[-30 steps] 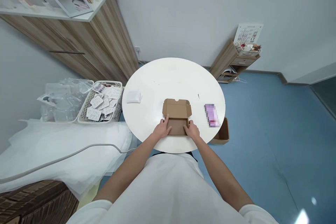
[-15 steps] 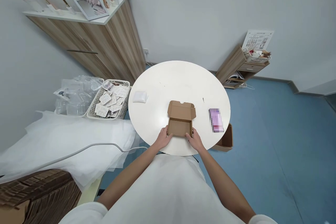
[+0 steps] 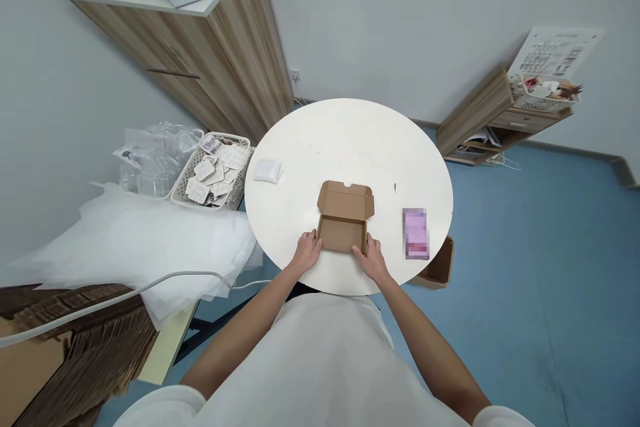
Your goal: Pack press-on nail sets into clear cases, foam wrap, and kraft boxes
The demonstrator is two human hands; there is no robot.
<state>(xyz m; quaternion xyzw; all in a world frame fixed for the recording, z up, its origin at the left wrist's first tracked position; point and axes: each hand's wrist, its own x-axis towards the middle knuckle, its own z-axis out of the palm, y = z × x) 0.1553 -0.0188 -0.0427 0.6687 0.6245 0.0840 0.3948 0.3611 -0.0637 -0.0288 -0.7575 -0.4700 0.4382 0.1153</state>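
An open cardboard box (image 3: 343,233) lies on the round white table (image 3: 345,140) near its front edge. Its lid (image 3: 346,200) is folded back, away from me, with the side flaps out, and nothing shows inside. My left hand (image 3: 307,251) grips the box's front left corner, thumb along the front wall. At the front right corner my right hand (image 3: 371,258) holds it the same way. Part of the fingers on both hands is hidden behind the side walls.
A white packet (image 3: 267,171) lies at the table's left, a blurred purple item (image 3: 416,233) at its right. White baskets with tags (image 3: 215,170) and clear plastic packs (image 3: 155,160) stand left, beside white sheets (image 3: 150,233). Flattened cardboard (image 3: 95,353) is stacked lower left.
The camera view has shifted slightly. Both hands still hold the box at its front corners, and the box has moved little or not at all on the table.
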